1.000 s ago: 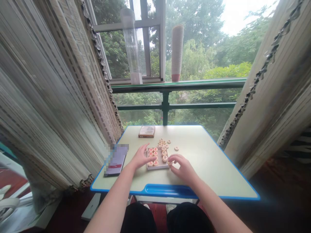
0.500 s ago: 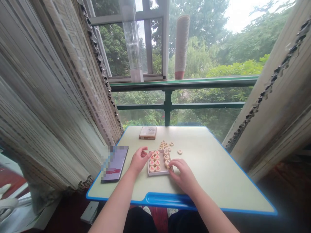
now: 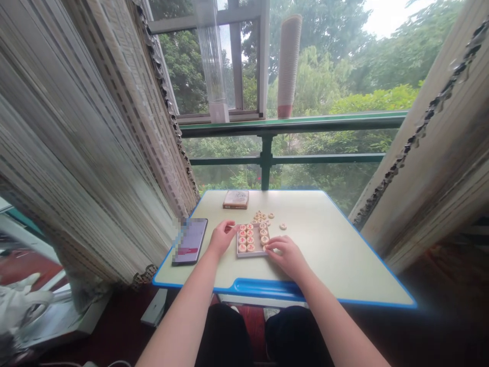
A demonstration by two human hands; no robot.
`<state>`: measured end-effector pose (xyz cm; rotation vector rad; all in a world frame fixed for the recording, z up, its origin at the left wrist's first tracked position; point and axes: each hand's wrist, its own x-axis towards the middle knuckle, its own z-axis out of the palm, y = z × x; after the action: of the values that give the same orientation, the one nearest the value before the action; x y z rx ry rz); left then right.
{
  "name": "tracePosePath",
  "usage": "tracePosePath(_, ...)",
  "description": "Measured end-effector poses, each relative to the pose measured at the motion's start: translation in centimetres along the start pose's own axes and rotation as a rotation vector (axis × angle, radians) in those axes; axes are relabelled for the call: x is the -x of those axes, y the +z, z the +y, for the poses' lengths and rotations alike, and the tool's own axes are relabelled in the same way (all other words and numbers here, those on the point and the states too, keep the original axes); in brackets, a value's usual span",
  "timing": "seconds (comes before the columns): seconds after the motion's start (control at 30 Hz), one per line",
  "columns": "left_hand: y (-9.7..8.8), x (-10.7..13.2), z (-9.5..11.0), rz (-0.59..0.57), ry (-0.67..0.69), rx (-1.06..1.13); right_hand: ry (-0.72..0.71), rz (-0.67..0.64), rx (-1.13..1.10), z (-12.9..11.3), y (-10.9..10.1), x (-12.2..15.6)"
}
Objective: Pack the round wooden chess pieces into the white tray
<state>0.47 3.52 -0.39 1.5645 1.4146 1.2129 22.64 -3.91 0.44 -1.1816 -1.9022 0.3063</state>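
Note:
A shallow open box (image 3: 252,255) holds round Chinese chess pieces with red characters (image 3: 250,240) in two columns on its left. A column of dark-lettered pieces (image 3: 264,232) runs along its right side, with a bare strip between. My left hand (image 3: 223,238) is beside the box's upper left edge, thumb and fingers apart, holding nothing visible. My right hand (image 3: 286,256) is at the box's lower right corner. Its fingertips are closed on a Chinese chess piece (image 3: 265,247), mostly covered by the fingers.
Several loose pieces (image 3: 260,216) lie behind the box, with a single piece (image 3: 283,226) to their right. A flat box lid (image 3: 236,199) is at the table's back. A tablet-like device (image 3: 191,244) lies left. The blue-edged table (image 3: 344,255) stands before a green railing (image 3: 324,122).
The whole view has shifted, so the table appears higher. Both hands stay at the box; the left fingers have drawn slightly closer together, and the right fingertips remain at the lower right corner.

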Motion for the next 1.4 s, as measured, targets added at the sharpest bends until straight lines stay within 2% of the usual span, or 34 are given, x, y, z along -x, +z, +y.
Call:
tracePosePath(0.33,-0.2,-0.1,-0.2,0.017,0.005,0.029,0.04,0.048,0.049,-0.1,-0.3,0.2)
tracePosePath(0.7,-0.2,0.0,-0.3,0.013,0.019,0.033,-0.109,-0.077,0.192,-1.0,-0.1,0.4)
tracePosePath(1.0,-0.3,0.1,-0.3,0.005,0.018,0.047,-0.166,-0.116,0.322,-1.3,0.0,0.4)
tracePosePath(1.4,-0.3,-0.1,-0.9,0.006,0.032,0.025,-0.224,-0.102,0.411,-1.5,0.2,0.4)
